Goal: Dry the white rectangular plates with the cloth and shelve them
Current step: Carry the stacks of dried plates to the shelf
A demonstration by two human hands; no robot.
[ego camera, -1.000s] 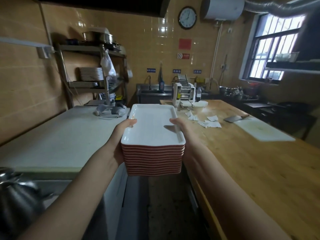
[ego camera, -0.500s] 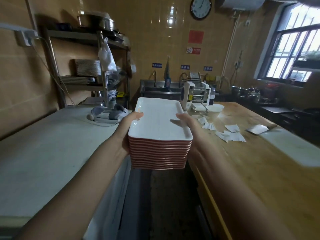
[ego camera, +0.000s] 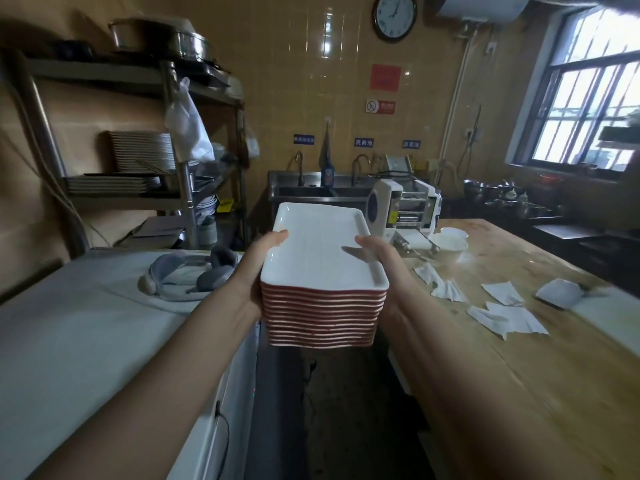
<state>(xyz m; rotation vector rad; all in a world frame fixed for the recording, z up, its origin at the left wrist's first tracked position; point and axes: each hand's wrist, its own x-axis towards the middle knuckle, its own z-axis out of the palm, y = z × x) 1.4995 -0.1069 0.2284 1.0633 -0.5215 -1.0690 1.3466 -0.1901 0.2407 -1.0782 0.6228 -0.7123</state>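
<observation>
A tall stack of white rectangular plates [ego camera: 322, 258] with red undersides hangs in front of me over the aisle. My left hand [ego camera: 258, 268] grips its left side, thumb hooked over the top rim. My right hand [ego camera: 384, 261] grips the right side the same way. The fingers under the stack are hidden. A metal shelf rack [ego camera: 173, 133] stands at the back left, with more stacked plates [ego camera: 138, 150] on its middle shelf. A grey cloth [ego camera: 194, 271] lies in a heap on the white counter.
A white counter [ego camera: 86, 341] runs along the left. A wooden table [ego camera: 519, 341] on the right holds paper scraps [ego camera: 498, 313], a white machine [ego camera: 401, 206] and bowls [ego camera: 450, 237]. A steel sink [ego camera: 318, 188] sits at the far wall. The dark aisle floor [ego camera: 329, 410] runs between counter and table.
I have walked forward along the aisle with the stack in both hands; the rack, sink and machine are nearer and larger. The grip on the plates is the same.
</observation>
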